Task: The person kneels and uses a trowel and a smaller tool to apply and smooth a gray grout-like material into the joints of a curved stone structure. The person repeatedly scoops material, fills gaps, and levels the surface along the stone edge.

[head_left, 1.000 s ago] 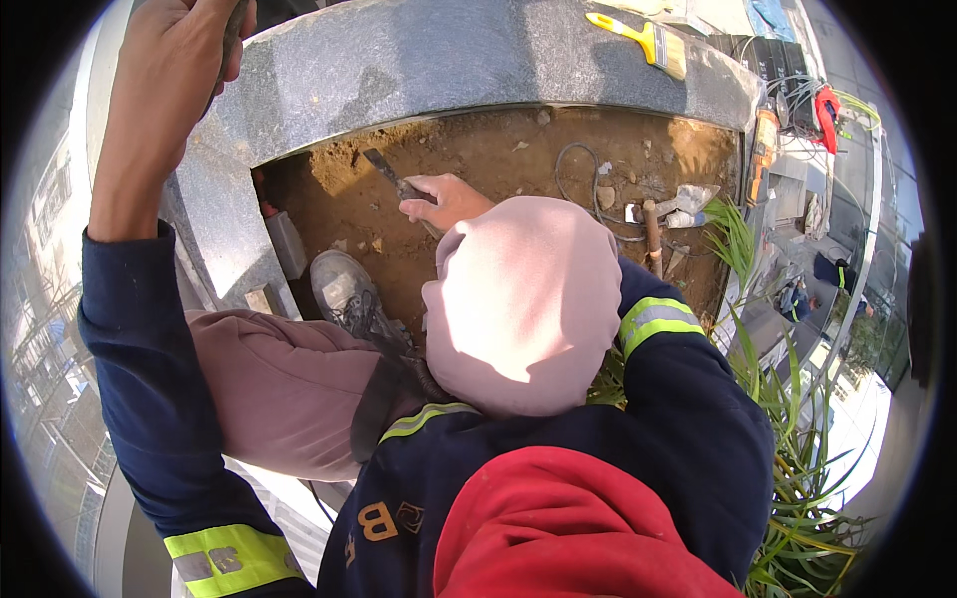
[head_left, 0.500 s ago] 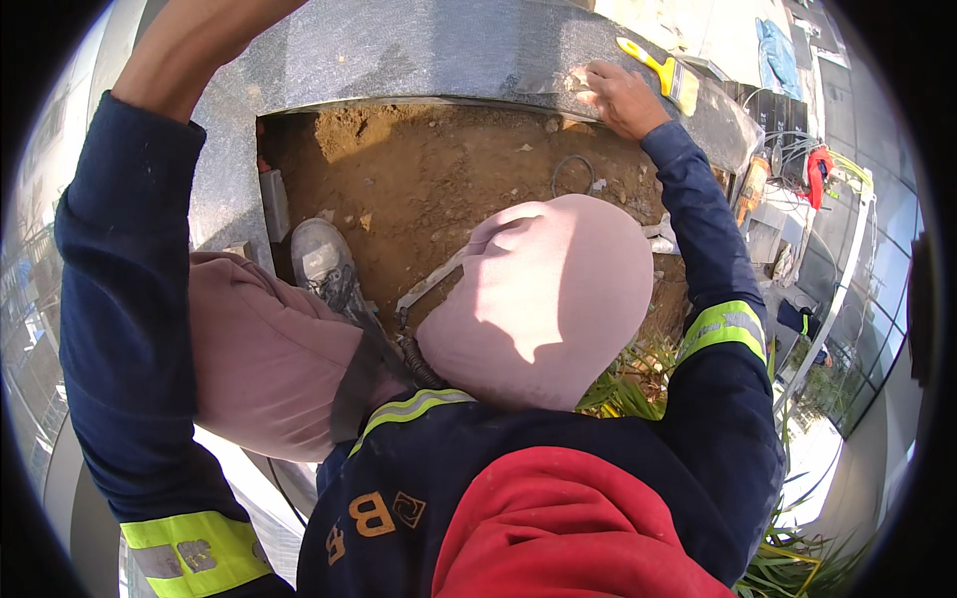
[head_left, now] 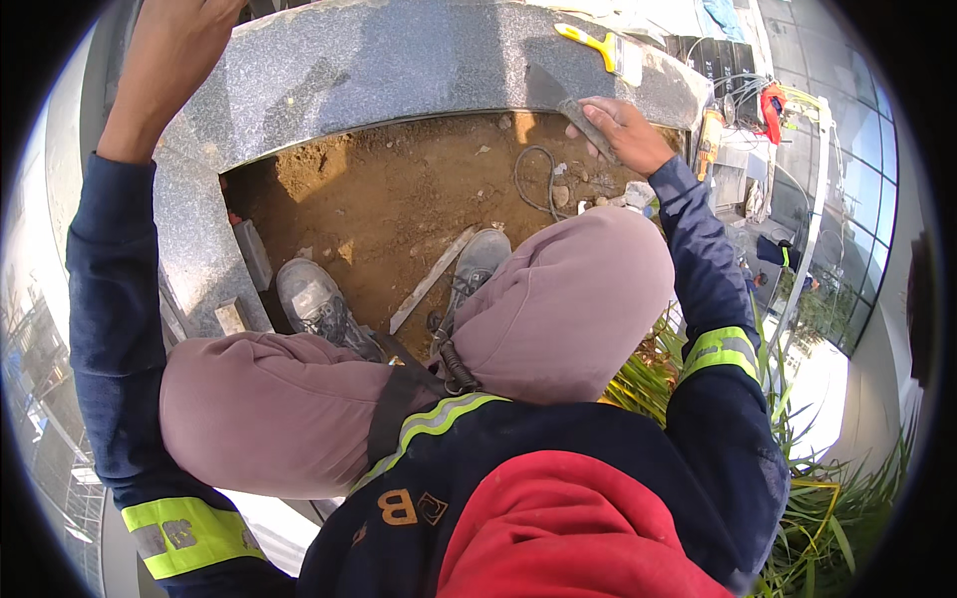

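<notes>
I crouch over a pit of brown soil (head_left: 419,189) framed by a curved grey granite kerb (head_left: 399,60). My left hand (head_left: 174,50) presses flat on the kerb at the upper left, holding nothing I can see. My right hand (head_left: 623,130) is closed on a grey trowel (head_left: 558,95) whose blade lies against the kerb's inner edge at the upper right. My knees in pinkish trousers (head_left: 558,299) and my grey shoes (head_left: 314,304) stand in the soil.
A yellow-handled brush (head_left: 598,45) lies on the kerb top. A flat metal strip (head_left: 434,279) and a loop of wire (head_left: 533,179) lie on the soil. Tools, a red item (head_left: 773,105) and cables crowd the right side. Green plants (head_left: 817,478) grow at lower right.
My right hand moved from the pit's soil up to the kerb and now holds the trowel at its inner edge. My knees have parted, uncovering both shoes.
</notes>
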Demonstrator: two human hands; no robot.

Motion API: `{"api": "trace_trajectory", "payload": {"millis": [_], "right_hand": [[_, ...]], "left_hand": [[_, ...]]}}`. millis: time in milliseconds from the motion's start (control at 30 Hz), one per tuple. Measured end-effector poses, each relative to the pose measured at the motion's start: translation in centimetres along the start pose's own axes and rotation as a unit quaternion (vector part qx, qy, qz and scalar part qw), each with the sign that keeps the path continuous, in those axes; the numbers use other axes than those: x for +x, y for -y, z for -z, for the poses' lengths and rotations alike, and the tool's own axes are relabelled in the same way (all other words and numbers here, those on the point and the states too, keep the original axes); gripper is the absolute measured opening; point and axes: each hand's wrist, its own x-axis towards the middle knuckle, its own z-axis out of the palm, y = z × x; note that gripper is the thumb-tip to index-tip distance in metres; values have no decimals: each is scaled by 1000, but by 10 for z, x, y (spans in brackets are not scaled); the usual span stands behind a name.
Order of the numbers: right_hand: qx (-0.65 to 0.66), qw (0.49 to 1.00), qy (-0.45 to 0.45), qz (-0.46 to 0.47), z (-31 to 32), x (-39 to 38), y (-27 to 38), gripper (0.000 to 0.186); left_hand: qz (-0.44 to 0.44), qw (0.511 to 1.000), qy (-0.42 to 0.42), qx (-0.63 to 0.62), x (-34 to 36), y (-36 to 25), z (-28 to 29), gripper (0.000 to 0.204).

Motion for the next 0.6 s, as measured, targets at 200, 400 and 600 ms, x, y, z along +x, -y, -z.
{"api": "trace_trajectory", "payload": {"millis": [200,400,600], "right_hand": [[2,991,-69,-118,-5,-6,-94,45],[0,996,-13,-91,-8,27,-122,45],[-75,997,19,-30,-54,54,-71,42]], "left_hand": [[71,997,11,24,-37,131,-12,53],[159,981,-43,101,-111,127,8,53],[259,960,-79,67,-177,126,3,51]]}}
